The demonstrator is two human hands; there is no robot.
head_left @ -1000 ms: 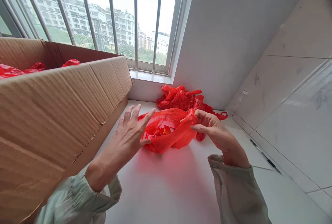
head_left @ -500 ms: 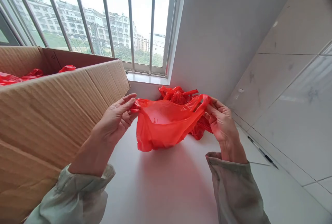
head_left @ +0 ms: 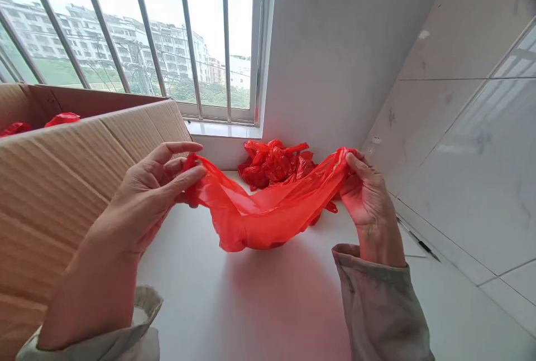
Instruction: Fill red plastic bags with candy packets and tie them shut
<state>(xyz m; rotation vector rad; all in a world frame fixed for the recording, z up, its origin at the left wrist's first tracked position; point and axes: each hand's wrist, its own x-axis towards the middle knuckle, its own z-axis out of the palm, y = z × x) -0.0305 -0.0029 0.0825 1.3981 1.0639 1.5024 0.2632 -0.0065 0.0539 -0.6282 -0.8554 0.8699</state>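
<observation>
A thin red plastic bag (head_left: 268, 218) hangs stretched between my two hands, sagging in the middle above the white tabletop (head_left: 268, 305). My left hand (head_left: 161, 174) pinches its left end between thumb and fingers, close to the cardboard box. At the other end, my right hand (head_left: 364, 185) is closed on the bunched right corner of the bag. Behind it, against the wall, lies a crumpled pile of red plastic bags (head_left: 276, 163), its lower part hidden by the held bag.
At the left stands a large cardboard box (head_left: 84, 165) with more red bags (head_left: 62, 119) inside. A barred window (head_left: 201, 43) is behind. On the right, a pen (head_left: 419, 239) lies by the tiled wall (head_left: 460, 182).
My hands have moved farther apart, the left one going left, and the bag is drawn wider and flatter with its mouth less open. The view has shifted slightly right.
</observation>
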